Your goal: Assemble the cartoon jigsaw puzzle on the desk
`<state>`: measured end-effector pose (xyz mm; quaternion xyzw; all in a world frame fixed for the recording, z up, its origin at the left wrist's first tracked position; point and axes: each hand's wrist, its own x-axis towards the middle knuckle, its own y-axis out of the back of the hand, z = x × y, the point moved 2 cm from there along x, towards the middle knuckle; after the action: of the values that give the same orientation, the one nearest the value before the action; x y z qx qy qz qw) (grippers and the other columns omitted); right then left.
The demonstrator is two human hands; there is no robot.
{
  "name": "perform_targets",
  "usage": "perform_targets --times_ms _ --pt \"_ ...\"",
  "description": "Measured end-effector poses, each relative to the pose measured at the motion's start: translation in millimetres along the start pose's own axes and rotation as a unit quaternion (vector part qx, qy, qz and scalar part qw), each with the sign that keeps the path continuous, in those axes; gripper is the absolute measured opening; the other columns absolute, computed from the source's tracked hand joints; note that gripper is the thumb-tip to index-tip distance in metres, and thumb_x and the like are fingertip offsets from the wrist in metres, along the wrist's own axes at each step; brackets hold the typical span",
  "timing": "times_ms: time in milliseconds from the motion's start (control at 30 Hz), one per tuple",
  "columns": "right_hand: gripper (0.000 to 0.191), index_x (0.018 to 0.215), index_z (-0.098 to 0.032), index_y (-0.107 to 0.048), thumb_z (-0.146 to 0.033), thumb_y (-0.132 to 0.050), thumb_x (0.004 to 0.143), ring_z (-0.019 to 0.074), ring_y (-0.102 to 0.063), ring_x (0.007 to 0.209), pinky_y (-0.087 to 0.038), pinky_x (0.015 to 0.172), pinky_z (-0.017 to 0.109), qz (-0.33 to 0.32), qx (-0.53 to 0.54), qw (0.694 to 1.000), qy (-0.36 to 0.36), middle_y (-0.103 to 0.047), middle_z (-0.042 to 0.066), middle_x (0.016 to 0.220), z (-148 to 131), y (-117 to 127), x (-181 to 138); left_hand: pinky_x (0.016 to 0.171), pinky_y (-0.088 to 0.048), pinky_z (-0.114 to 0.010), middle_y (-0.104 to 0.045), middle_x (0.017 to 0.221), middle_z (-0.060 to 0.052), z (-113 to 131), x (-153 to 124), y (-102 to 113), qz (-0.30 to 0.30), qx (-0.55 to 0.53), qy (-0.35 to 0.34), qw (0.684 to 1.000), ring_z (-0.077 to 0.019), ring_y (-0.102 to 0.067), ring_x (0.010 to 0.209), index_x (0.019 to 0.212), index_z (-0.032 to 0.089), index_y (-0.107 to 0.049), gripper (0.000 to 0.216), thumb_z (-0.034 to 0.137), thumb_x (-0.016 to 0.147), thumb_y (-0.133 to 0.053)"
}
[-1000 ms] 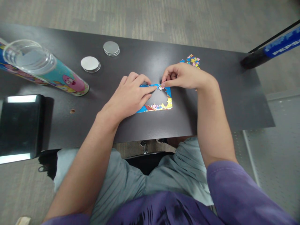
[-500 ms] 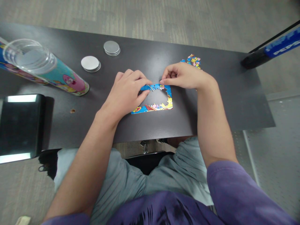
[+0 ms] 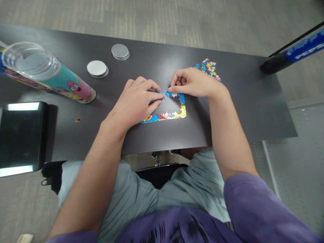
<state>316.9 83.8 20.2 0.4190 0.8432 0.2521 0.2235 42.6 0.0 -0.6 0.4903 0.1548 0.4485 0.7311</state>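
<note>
A partly joined jigsaw puzzle lies flat on the dark table, its border in blue, yellow and red around a bare middle. My left hand rests over the puzzle's left side, fingers stretched and apart, the fingertips on the top border; it hides the left border. At the top edge, my right hand is closed in a pinch, thumb and fingertip on a border puzzle piece. Beyond my right hand lies a pile of loose puzzle pieces, partly hidden by that hand.
Two small stacks of round discs, one white and one grey, sit at the back left. A printed cylindrical tube with a clear top stands left of them. A black device is at the left edge, a Pepsi bottle at the right.
My right hand has slid a little left along the puzzle's top edge, uncovering more loose pieces. My left index finger has reached slightly further right over the top border.
</note>
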Motion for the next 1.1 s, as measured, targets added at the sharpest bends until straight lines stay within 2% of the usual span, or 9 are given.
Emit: perform_targets --times_ms 433,733,1100 --pt "0.053 0.09 -0.029 -0.083 -0.066 -0.12 0.082 0.0235 -0.06 0.081 -0.041 0.068 0.039 -0.008 0.022 1.0 -0.004 -0.071 0.001 0.082 3.0 0.2 0.2 0.128 -0.05 -0.072 -0.081 0.16 -0.013 0.1 -3.3 -2.2 -0.005 0.024 -0.012 1.0 -0.0433 -0.065 0.15 0.148 0.044 -0.1 0.039 0.033 0.127 -0.07" --pt "0.058 0.088 -0.03 -0.082 -0.074 -0.119 0.08 0.0233 -0.058 0.08 -0.04 0.067 0.039 -0.011 0.008 1.0 -0.014 -0.069 0.0 0.079 -3.3 -0.1 -2.9 0.131 -0.051 -0.073 -0.084 0.156 -0.011 -2.1 -2.1 0.4 -0.004 0.011 0.012 1.0 -0.0433 -0.07 0.145 0.147 0.045 -0.1 0.034 0.033 0.123 -0.078" --pt "0.051 0.091 -0.027 -0.084 -0.061 -0.122 0.084 0.0222 -0.06 0.082 -0.039 0.067 0.039 -0.011 0.013 1.0 0.003 -0.068 0.0 0.079 3.0 -0.4 -0.3 0.131 -0.053 -0.072 -0.081 0.16 -0.012 -0.8 -3.1 -1.6 -0.005 0.023 0.001 1.0 -0.0436 -0.069 0.148 0.15 0.043 -0.099 0.035 0.033 0.124 -0.077"
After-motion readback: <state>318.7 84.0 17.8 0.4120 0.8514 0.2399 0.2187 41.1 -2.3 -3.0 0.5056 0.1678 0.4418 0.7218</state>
